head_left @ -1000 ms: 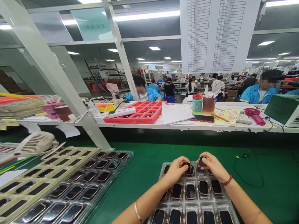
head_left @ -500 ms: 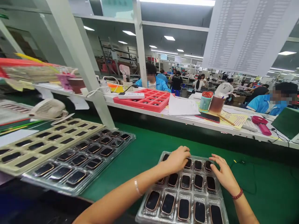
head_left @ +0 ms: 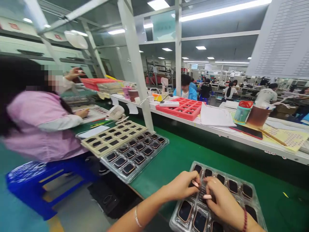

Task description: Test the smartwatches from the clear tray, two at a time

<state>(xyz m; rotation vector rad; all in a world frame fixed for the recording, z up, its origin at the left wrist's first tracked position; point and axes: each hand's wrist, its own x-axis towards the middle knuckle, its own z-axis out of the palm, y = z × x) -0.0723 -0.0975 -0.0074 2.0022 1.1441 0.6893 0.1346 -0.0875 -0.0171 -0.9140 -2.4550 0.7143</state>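
Observation:
Below me lies a clear plastic tray (head_left: 174,221) of rose-gold-rimmed smartwatch bodies with black screens, set in rows of pockets. Over its left middle part, my left hand (head_left: 184,185) is closed in a pinch on one smartwatch body (head_left: 195,184), its metal edge showing between the fingertips. Close beside it, my right hand (head_left: 220,198) grips a second smartwatch body (head_left: 207,197), seen edge-on between thumb and fingers. Watches in the back row, such as this one (head_left: 246,191), sit in their pockets. My right hand hides part of the middle and front rows.
Left on the green bench (head_left: 173,156) lie another filled clear tray (head_left: 158,149) and a beige tray (head_left: 113,133) of watches. A co-worker in pink (head_left: 43,125) sits farther left by a blue stool (head_left: 31,180). A shelf holds a red tray (head_left: 193,114), papers (head_left: 216,116) and cups.
The view has swung left, bringing the co-worker in pink into sight. My hands have moved from the tray's back row toward its middle, close together, each with a smartwatch body showing in it.

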